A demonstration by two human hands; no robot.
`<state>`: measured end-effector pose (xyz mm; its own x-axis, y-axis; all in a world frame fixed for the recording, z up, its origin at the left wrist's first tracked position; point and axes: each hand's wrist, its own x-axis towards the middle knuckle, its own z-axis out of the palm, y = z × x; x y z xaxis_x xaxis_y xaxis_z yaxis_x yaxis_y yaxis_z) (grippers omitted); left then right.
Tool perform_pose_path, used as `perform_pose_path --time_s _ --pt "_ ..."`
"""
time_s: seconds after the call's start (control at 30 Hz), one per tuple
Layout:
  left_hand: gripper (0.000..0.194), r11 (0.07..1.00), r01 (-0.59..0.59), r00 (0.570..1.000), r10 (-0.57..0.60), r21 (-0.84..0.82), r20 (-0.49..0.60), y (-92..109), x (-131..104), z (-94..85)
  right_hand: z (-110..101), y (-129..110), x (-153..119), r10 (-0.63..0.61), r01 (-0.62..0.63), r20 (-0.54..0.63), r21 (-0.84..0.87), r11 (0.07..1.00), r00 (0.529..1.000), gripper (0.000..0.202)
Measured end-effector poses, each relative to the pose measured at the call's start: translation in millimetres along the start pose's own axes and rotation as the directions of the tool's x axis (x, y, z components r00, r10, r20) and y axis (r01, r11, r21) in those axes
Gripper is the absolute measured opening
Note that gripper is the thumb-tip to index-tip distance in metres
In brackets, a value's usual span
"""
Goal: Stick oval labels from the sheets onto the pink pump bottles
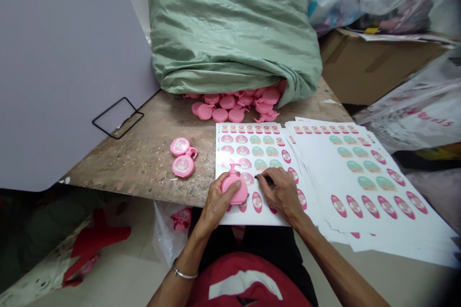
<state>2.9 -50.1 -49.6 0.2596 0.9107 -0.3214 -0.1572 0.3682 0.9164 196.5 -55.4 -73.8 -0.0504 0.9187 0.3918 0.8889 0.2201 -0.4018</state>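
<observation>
My left hand (215, 200) is closed round a pink toy pump bottle (232, 191), with the thumb across its rounded front. The bottle is over a white sticker sheet (248, 218) printed with rows of pink and green stickers. Over the same sheet, to the right, my right hand (283, 195) pinches a thin dark pointed tool (256, 177). Its tip is by a pink sticker; most of the tool is hidden in the fingers. Left of the sheet lie two pink toy pieces (183, 165) with round stickers on their faces.
A stack of sticker sheets (320, 187) lies to the right. Behind, several pink toy bottles (226, 102) spill from a green sack (230, 29). A grey panel (72, 57) stands at left, a cardboard box (378, 60) at back right. The wooden table (144, 153) has a front edge near me.
</observation>
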Motion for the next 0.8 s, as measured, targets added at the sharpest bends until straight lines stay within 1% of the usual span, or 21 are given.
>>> perform_pose_path --time_s 0.1,0.23,0.3,0.4,0.53,0.63,0.8 --pt "0.039 1.000 -0.019 1.000 0.019 0.021 -0.012 -1.7 0.8 -1.0 0.8 -1.3 0.7 0.015 -0.015 0.004 0.016 1.000 1.000 0.014" --pt "0.039 0.999 -0.031 0.999 0.032 0.018 -0.009 -2.2 0.4 -1.4 3.0 -6.1 0.3 -0.017 0.017 0.019 0.042 0.999 1.000 0.015" --pt "0.040 1.000 -0.012 1.000 0.012 0.004 -0.003 -1.2 -0.3 -0.6 3.6 -7.3 -0.1 0.002 -0.002 -0.014 0.030 1.000 1.000 0.013" --pt "0.039 1.000 0.004 1.000 -0.004 -0.015 0.002 0.4 -1.5 0.5 3.5 -6.9 -0.4 0.026 -0.028 -0.050 -0.042 0.999 0.998 0.012" --pt "0.036 1.000 -0.002 1.000 0.002 0.002 -0.001 0.7 -1.5 0.2 2.5 -4.7 -0.3 0.007 -0.008 -0.017 -0.090 0.996 1.000 0.014" --pt "0.036 1.000 0.001 1.000 -0.001 0.018 -0.011 0.0 -0.3 -0.4 0.8 -2.4 0.9 -0.004 0.005 0.013 -0.052 0.999 1.000 0.015" --pt "0.038 1.000 0.007 1.000 -0.007 -0.004 0.013 -2.0 1.5 -0.5 -1.6 0.5 4.7 -0.011 0.010 0.065 0.021 1.000 0.998 0.014"
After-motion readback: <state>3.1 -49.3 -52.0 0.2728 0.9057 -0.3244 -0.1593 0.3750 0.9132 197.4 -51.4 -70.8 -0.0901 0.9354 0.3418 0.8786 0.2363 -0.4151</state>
